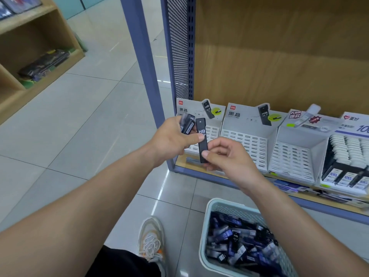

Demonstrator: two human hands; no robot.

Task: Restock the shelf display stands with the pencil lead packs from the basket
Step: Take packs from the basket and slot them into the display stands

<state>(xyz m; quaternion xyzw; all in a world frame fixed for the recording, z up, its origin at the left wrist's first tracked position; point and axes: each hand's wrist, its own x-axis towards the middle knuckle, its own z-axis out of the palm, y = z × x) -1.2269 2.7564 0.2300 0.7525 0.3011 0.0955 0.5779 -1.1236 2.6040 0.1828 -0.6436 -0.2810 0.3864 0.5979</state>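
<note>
My left hand (171,139) grips a small bunch of black pencil lead packs (187,122), and its thumb presses on one upright black HB pack (202,143). My right hand (229,156) pinches the lower end of that same upright pack. Both hands hover in front of the leftmost white display stand (212,132) on the low shelf. A second white stand (249,140) to its right shows empty slots. The pale green basket (207,216) on the floor below holds several more black and blue lead packs (239,244).
Further right stand a third white stand (293,154) with bare slots and a stand filled with white-capped packs (347,154). A blue shelf post (143,56) rises left of the stands. My shoe (151,242) rests by the basket. A wooden shelf unit (40,56) stands at far left.
</note>
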